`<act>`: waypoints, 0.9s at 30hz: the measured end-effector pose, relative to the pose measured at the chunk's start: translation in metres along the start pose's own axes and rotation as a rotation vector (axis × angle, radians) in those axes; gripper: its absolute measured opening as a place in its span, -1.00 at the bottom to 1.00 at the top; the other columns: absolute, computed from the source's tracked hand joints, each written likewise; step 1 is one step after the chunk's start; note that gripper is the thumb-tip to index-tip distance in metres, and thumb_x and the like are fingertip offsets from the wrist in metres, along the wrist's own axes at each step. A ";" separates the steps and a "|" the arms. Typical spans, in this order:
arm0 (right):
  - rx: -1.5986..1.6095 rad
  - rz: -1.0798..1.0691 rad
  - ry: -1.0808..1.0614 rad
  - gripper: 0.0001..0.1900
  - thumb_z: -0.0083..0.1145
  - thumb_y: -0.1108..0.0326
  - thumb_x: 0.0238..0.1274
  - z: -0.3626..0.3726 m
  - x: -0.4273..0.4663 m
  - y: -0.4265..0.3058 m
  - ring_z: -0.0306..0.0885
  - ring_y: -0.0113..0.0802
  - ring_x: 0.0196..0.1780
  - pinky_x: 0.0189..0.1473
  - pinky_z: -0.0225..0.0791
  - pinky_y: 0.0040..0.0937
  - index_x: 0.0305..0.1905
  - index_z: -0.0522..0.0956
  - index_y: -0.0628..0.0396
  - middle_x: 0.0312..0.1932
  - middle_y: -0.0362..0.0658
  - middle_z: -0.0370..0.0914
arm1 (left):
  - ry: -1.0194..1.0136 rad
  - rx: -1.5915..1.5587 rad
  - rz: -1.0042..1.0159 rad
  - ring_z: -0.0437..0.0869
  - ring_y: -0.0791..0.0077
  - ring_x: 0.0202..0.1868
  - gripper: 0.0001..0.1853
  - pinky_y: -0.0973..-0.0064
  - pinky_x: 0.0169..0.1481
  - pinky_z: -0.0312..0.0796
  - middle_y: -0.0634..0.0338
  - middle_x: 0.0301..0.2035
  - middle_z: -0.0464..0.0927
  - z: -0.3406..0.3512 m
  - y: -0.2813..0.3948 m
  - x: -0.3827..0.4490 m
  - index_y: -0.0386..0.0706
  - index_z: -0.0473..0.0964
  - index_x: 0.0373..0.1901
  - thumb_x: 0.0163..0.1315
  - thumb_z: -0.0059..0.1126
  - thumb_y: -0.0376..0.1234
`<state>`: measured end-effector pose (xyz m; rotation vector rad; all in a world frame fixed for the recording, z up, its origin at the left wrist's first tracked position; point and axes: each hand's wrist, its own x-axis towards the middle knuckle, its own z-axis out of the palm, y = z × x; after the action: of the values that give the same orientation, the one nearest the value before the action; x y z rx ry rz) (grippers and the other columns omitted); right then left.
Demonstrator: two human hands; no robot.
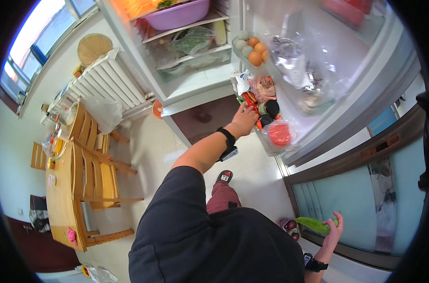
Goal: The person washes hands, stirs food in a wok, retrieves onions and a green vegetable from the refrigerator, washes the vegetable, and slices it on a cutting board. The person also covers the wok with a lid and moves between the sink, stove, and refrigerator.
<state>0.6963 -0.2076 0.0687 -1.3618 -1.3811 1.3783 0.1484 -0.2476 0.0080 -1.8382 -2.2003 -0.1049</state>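
My left hand [243,121] reaches into the lower door shelf of an open refrigerator, its fingers at red and orange packets [250,100]; whether it grips one I cannot tell. Right beside it lie a dark-lidded jar [271,107], a second black lid [265,120] and a red-lidded container in clear plastic [279,134]. Behind them are a pink-and-white package [263,87] and a white packet [242,82]. My right hand [333,229], far out at the lower right, is closed around a long green pepper [315,224].
The refrigerator door [345,116] stands wide open to the right, with eggs [255,58] in a rack. Inside the fridge are a purple basin [179,15] and bagged greens [193,39]. Wooden chairs [104,177] and a table [60,198] stand left. Bagged onions [290,225] lie near a sliding door [349,198].
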 end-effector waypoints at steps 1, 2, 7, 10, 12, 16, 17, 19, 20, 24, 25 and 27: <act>0.015 -0.054 -0.036 -0.63 0.08 0.57 0.04 0.003 -0.001 -0.003 0.47 -0.46 -0.39 -0.22 0.40 -0.48 0.03 0.49 0.17 -0.35 -0.19 0.42 | 0.039 -0.011 -0.006 0.25 0.25 0.36 -0.40 -0.03 0.45 -0.11 0.07 0.21 0.38 -0.005 -0.008 -0.019 -0.18 0.33 0.23 0.06 0.06 -0.35; 0.008 -0.050 -0.052 -0.63 0.09 0.57 0.04 0.011 -0.001 -0.006 0.46 -0.47 -0.39 -0.21 0.39 -0.49 0.03 0.49 0.17 -0.37 -0.20 0.43 | 0.109 0.040 -0.045 0.15 0.23 0.41 -0.33 -0.05 0.45 -0.12 0.07 0.28 0.29 -0.009 -0.018 -0.037 -0.19 0.24 0.30 0.06 0.07 -0.35; 0.012 -0.062 -0.198 -0.62 0.10 0.56 0.01 0.035 0.019 -0.024 0.47 -0.47 -0.38 -0.19 0.38 -0.49 0.02 0.49 0.17 -0.35 -0.20 0.45 | 0.230 -0.205 -0.415 0.09 0.11 0.43 -0.25 -0.01 0.46 -0.09 0.01 0.33 0.20 -0.065 -0.022 -0.132 -0.22 0.15 0.35 0.06 0.17 -0.37; -0.010 -0.108 -0.274 -0.62 0.09 0.56 0.01 0.053 0.045 -0.023 0.48 -0.45 -0.37 -0.21 0.39 -0.47 0.02 0.49 0.16 -0.25 -0.16 0.46 | 0.312 -0.447 -0.521 0.22 0.04 0.36 -0.37 -0.05 0.42 0.00 -0.04 0.28 0.27 -0.107 -0.009 -0.194 -0.24 0.23 0.30 0.21 0.17 -0.24; -0.004 -0.168 -0.339 -0.62 0.05 0.58 0.02 0.076 0.063 -0.016 0.48 -0.44 -0.38 -0.24 0.41 -0.46 0.02 0.49 0.15 -0.20 -0.15 0.44 | 0.482 -0.609 -0.491 0.27 0.04 0.33 -0.42 0.11 0.40 0.08 -0.06 0.25 0.30 -0.134 -0.002 -0.224 -0.24 0.24 0.29 0.25 0.11 -0.26; -0.018 -0.167 -0.505 -0.59 0.02 0.59 0.05 0.122 0.106 -0.009 0.46 -0.44 -0.34 -0.25 0.41 -0.44 0.07 0.47 0.16 -0.13 -0.11 0.44 | 0.792 -0.657 -0.543 0.32 0.06 0.27 -0.42 0.29 0.34 0.19 -0.10 0.23 0.28 -0.146 -0.002 -0.247 -0.27 0.21 0.30 0.29 0.05 -0.22; -0.018 -0.150 -0.512 -0.58 0.02 0.59 0.06 0.131 0.114 -0.008 0.46 -0.44 -0.33 -0.25 0.42 -0.44 0.10 0.46 0.15 -0.11 -0.10 0.43 | 0.857 -0.713 -0.636 0.33 0.07 0.25 -0.41 0.30 0.33 0.19 -0.09 0.21 0.29 -0.138 -0.012 -0.249 -0.27 0.20 0.30 0.29 0.05 -0.21; 0.077 -0.096 -0.548 -0.58 0.03 0.56 0.12 0.150 0.141 -0.017 0.45 -0.45 -0.33 -0.25 0.41 -0.44 0.13 0.44 0.14 -0.19 -0.13 0.43 | 0.969 -0.785 -0.747 0.34 0.10 0.22 -0.39 0.31 0.31 0.21 -0.08 0.19 0.29 -0.110 -0.047 -0.240 -0.27 0.19 0.30 0.29 0.06 -0.20; 0.137 -0.055 -0.519 -0.58 0.03 0.55 0.14 0.160 0.158 -0.025 0.44 -0.45 -0.33 -0.25 0.41 -0.45 0.15 0.43 0.14 -0.24 -0.15 0.44 | 0.947 -0.683 -0.869 0.34 0.12 0.20 -0.38 0.32 0.31 0.19 -0.07 0.17 0.31 -0.092 -0.075 -0.231 -0.27 0.18 0.31 0.29 0.07 -0.19; 0.226 -0.121 -0.426 -0.55 0.05 0.38 0.31 0.203 0.217 -0.048 0.48 -0.45 -0.29 -0.17 0.41 -0.45 0.27 0.33 0.11 -0.33 -0.22 0.44 | 1.285 -1.613 -0.667 0.13 0.24 0.40 -0.33 0.35 0.48 -0.04 -0.01 0.36 0.13 -0.058 -0.212 -0.223 -0.32 0.09 0.38 0.46 -0.32 0.01; 0.272 -0.115 -0.416 -0.54 0.04 0.36 0.32 0.214 0.233 -0.052 0.52 -0.43 -0.28 -0.17 0.43 -0.43 0.29 0.31 0.10 -0.34 -0.21 0.47 | 1.134 -1.200 -1.016 0.07 0.26 0.44 -0.27 0.36 0.51 -0.10 0.00 0.41 0.05 -0.065 -0.232 -0.227 -0.32 0.04 0.40 0.46 -0.39 0.08; 0.321 -0.066 -0.372 -0.53 0.05 0.36 0.32 0.236 0.266 -0.058 0.57 -0.37 -0.27 -0.22 0.47 -0.40 0.29 0.29 0.10 -0.38 -0.18 0.50 | 1.241 -1.178 -1.011 -0.01 0.29 0.46 -0.27 0.30 0.51 -0.19 0.13 0.44 -0.01 -0.077 -0.253 -0.203 -0.14 -0.02 0.46 0.44 -0.37 0.12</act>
<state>0.4143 0.0164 0.0459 -0.8736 -1.3452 1.7824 -0.0541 -0.5072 0.0605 -0.2050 -1.7210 -2.2733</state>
